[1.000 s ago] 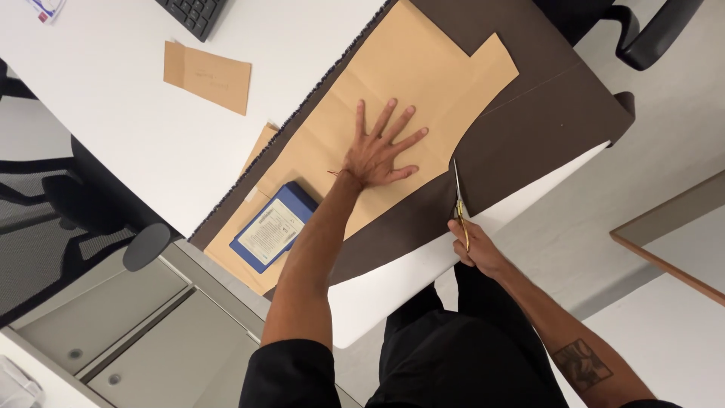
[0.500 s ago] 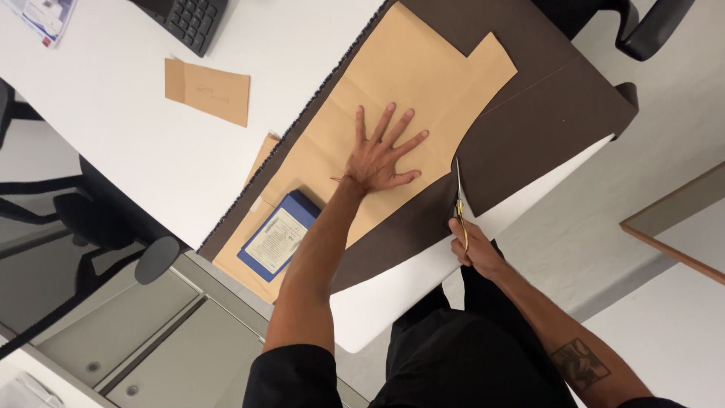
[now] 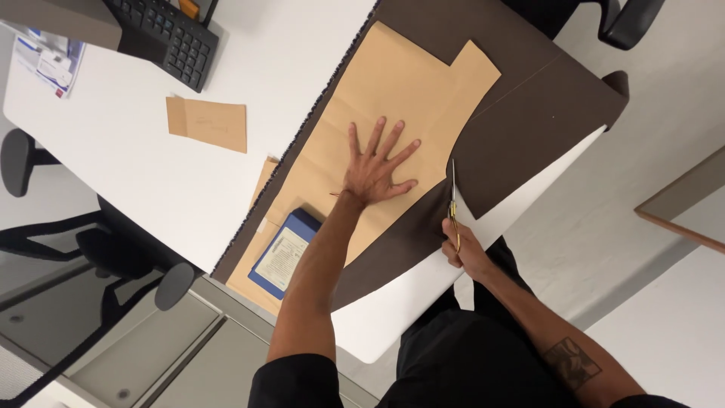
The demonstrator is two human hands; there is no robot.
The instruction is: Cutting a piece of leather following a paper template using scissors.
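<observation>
My left hand (image 3: 375,168) lies flat with fingers spread on a tan paper pattern (image 3: 400,91). The pattern rests on a dark brown fabric (image 3: 529,113) spread over a white table (image 3: 136,166). My right hand (image 3: 464,253) grips gold-handled scissors (image 3: 453,198), whose blades point away from me into the fabric just right of the pattern's edge. A slit in the fabric runs from its near edge up to the blades.
A blue box with a pale label (image 3: 285,255) weighs down the pattern's near-left corner. A small tan paper piece (image 3: 208,123) and a black keyboard (image 3: 162,32) lie on the table's left. Office chairs stand at the left (image 3: 91,242) and the top right (image 3: 619,23).
The view has shifted so the table and hands sit slightly lower and more to the right. The scissors stay in the same cut; both hands keep their positions on the fabric.
</observation>
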